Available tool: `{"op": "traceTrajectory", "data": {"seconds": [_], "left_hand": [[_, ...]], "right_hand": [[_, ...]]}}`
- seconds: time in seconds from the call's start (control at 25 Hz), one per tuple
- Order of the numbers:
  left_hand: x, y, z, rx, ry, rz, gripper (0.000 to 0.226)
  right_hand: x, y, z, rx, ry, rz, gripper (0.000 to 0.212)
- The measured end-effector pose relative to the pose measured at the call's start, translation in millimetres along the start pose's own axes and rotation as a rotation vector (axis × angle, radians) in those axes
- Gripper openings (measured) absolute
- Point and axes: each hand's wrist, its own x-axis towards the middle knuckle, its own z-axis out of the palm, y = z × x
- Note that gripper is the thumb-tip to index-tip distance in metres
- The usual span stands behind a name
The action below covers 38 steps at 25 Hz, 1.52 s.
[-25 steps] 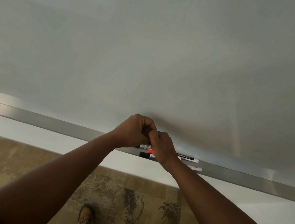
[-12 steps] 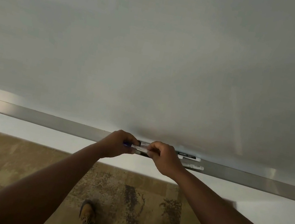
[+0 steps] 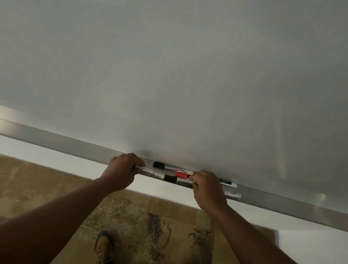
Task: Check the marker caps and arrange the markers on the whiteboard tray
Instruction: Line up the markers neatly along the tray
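Blank whiteboard (image 3: pixel 180 63), markers on its tray (image 3: pixel 50 140). Our left hand (image 3: pixel 123 169) pinches one marker (image 3: pixel 150 171); right hand (image 3: pixel 208 188) closes on the red-capped one (image 3: pixel 180 175). We should press caps home, then line barrels parallel.

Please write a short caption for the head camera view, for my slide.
Left hand and right hand line up markers on the whiteboard tray.

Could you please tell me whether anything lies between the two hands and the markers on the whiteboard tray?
Nothing visible does. The left hand and the right hand are already on the markers lying on the whiteboard tray, one at each end of the group. The tray to either side shows bare metal.
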Motion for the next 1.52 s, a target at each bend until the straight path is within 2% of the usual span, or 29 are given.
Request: {"op": "traceTrajectory", "data": {"seconds": [0.16, 0.48, 0.72, 0.88, 1.08, 1.2, 1.28, 1.52], "left_hand": [[1.1, -9.2, 5.8, 0.029, 0.049, -0.004, 0.027], [5.4, -9.0, 11.6, 0.084, -0.034, 0.053, 0.043], [4.5, -4.4, 16.8, 0.035, 0.041, 0.083, 0.039], [1.2, 1.6, 14.3, 0.118, 0.074, 0.123, 0.039], [1.7, 10.4, 17.1, 0.189, 0.066, 0.168, 0.042], [3.3, 17.1, 18.1, 0.191, 0.052, 0.169, 0.042], [2.4, 18.1, 17.8, 0.173, 0.04, 0.159, 0.041], [-1.5, 17.7, 16.8, 0.128, 0.047, 0.164, 0.034]], "right_hand": [[2.9, 2.2, 7.9, -0.156, -0.054, -0.026, 0.028], [3.5, -0.8, 11.8, -0.236, -0.06, -0.057, 0.03], [11.5, -19.2, 11.7, -0.18, -0.019, -0.095, 0.036], [14.0, -21.3, 7.8, -0.24, -0.055, -0.05, 0.027], [4.0, -3.1, 6.2, -0.264, -0.068, -0.014, 0.019], [7.2, -0.8, 1.9, -0.25, -0.036, -0.008, 0.027], [9.1, -2.2, -1.3, -0.293, -0.069, -0.04, 0.031], [8.2, -8.8, -2.6, -0.382, -0.128, -0.038, 0.023]]}}
